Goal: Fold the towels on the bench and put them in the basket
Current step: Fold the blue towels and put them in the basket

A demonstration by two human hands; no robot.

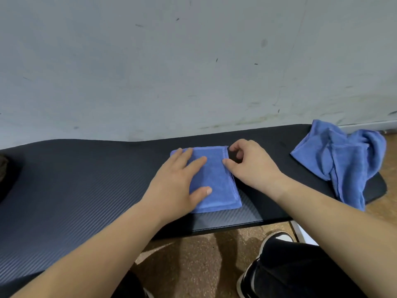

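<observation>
Left forearm comes in from lower left, angled up and right across the surface (pixel 86 179). Left hand (pixel 178 181) lies palm-down on the folded towel (pixel 217 181), covering its left half. Fingers straight and slightly spread, pointing toward the wall (pixel 150 61); thumb stretched out to the right, flat on the cloth. Grip wide and flat, pressing, nothing held.

Right forearm comes in from lower right, wrist low over the surface. Right hand (pixel 253 166) sits just beside the towel's right edge, knuckles up, fingers curled inward. Thumb tip touches the hem partway down that edge; curled forefinger is at the far right corner. Dark surface shows in the gap between thumb and forefinger. Grip narrow; cannot tell whether it pinches the hem or only touches it.

Folded towel: blue, a neat rectangle in several layers, lying flat near the middle of the surface, its layered edges showing at the right and near sides.

Crumpled towel (pixel 343 160): blue, unfolded, bunched at the right end of the surface, well apart from both hands, 1 part hanging over the near edge.

Surface is black with fine ribbing, set against a scuffed pale wall. Below: brown floor (pixel 193 254), a dark trouser leg (pixel 300 267), 1 black-and-white shoe (pixel 279 236).
</observation>
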